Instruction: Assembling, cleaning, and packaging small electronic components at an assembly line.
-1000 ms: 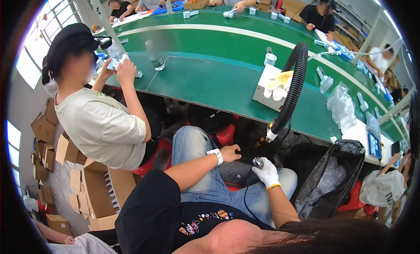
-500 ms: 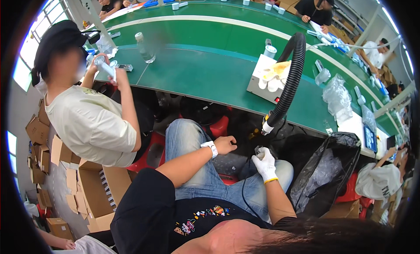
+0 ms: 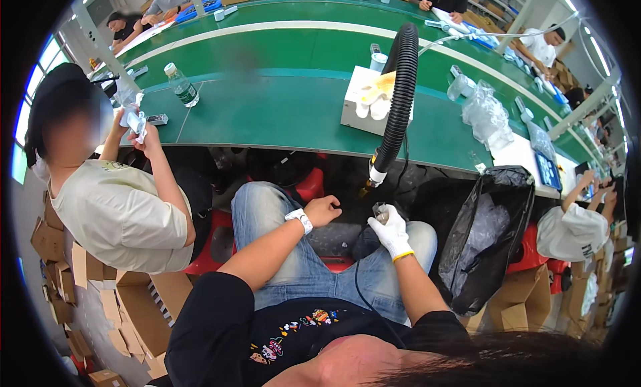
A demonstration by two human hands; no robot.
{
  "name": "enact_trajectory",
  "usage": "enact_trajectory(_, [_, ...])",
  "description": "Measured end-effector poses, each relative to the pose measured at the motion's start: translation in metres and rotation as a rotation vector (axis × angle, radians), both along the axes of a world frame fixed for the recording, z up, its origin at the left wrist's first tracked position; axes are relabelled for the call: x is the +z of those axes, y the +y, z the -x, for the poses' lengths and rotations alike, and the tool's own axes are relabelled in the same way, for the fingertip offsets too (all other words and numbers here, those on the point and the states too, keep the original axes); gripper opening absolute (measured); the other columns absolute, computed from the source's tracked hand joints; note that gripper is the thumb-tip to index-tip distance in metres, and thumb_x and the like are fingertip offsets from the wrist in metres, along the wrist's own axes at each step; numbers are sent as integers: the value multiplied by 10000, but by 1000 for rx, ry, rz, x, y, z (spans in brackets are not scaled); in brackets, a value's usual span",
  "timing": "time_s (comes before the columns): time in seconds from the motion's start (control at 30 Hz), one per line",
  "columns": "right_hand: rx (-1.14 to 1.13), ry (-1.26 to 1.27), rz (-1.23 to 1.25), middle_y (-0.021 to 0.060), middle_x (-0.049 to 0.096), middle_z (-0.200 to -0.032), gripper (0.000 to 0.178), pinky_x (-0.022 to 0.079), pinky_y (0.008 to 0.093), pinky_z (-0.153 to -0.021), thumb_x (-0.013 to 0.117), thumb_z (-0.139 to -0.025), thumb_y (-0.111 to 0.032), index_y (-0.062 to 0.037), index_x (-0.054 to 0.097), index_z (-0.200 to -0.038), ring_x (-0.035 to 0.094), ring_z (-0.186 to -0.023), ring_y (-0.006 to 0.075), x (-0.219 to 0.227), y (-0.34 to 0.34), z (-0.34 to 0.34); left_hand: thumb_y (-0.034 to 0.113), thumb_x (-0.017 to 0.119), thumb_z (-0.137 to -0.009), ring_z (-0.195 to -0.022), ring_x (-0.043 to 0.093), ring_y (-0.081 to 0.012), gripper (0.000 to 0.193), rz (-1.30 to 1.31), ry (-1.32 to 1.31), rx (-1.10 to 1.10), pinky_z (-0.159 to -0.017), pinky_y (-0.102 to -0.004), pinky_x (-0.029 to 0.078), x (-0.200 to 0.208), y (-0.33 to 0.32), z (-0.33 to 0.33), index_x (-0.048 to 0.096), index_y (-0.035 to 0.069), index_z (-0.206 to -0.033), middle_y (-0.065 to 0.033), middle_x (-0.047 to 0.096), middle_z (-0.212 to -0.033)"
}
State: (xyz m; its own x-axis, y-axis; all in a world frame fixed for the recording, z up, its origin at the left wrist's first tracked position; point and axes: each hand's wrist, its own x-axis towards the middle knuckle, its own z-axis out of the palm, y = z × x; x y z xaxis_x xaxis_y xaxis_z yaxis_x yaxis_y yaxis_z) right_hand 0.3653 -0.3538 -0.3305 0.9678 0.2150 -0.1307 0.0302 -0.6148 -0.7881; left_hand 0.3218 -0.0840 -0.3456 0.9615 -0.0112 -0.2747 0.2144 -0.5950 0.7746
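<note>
My left hand (image 3: pixel 322 211), bare with a white band at the wrist, hovers over or rests by my left knee. Its fingers are curled together, and the palm side is hidden. By my right knee, my right hand (image 3: pixel 392 235) wears a white glove with a yellow cuff. It is closed on a small clear-and-grey piece (image 3: pixel 382 215), whose kind I cannot make out. A black cable (image 3: pixel 360 280) runs from near that hand down across my lap. Above the gloved hand hangs the nozzle end of a black corrugated hose (image 3: pixel 401 80).
A box (image 3: pixel 354 107) with gloves on top stands on the green table (image 3: pixel 267 117). A black bag of clear plastic (image 3: pixel 494 220) is at my right. To my left, a co-worker (image 3: pixel 127 213) handles a light-blue item (image 3: pixel 135 122). A bottle (image 3: pixel 181 85) and cardboard boxes (image 3: pixel 137 307) are nearby.
The whole view has swung right, so the scene sits further left. My hands keep nearly the same pose over my lap. The co-worker's hands have shifted on the light-blue item.
</note>
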Motion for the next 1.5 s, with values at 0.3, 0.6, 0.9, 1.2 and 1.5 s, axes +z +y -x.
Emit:
enact_trajectory(0.3, [-28,6,-62,113,743,-959,552,572,359,-849,876,-783,-282,-33,645,-1218,717,-876,223,-22,8,-20,327,716,-915,-896,739,-308,404,-34,-73,-81,-805,-424,576,7,-12,3,681,43,-1199,-141,760,-969])
enact_trajectory(0.6, [-8,204,-74,83,707,-907,463,558,344,-760,862,-792,-227,-34,653,-1157,677,-801,187,-47,-8,-26,321,666,-967,-744,706,-329,281,-88,-184,-124,-689,-453,549,21,-13,10,736,49,-962,-129,720,-799])
enact_trajectory(0.9, [-15,142,-211,56,657,-915,400,548,317,-632,838,-821,-150,-35,625,-1139,632,-736,134,-54,-10,-28,98,691,-931,-817,729,-253,193,-85,-864,265,-789,-364,581,150,25,-10,681,15,-1105,-139,733,-906])
enact_trajectory(1.2, [182,-7,-463,69,664,-1112,614,560,330,-882,803,-843,-112,-61,542,-1396,650,-952,155,5,-3,13,445,792,-846,-1294,572,-459,956,-856,-221,812,-1071,-519,479,208,224,-119,299,88,-1584,-282,628,-1342])
enact_trajectory(1.5, [292,681,-1148,28,640,-1010,607,572,328,-791,746,-893,-74,-110,538,-1462,631,-892,156,27,44,-18,233,704,-994,-874,754,-320,695,249,-732,481,-743,-454,628,170,109,-36,298,153,-1552,-218,693,-1260])
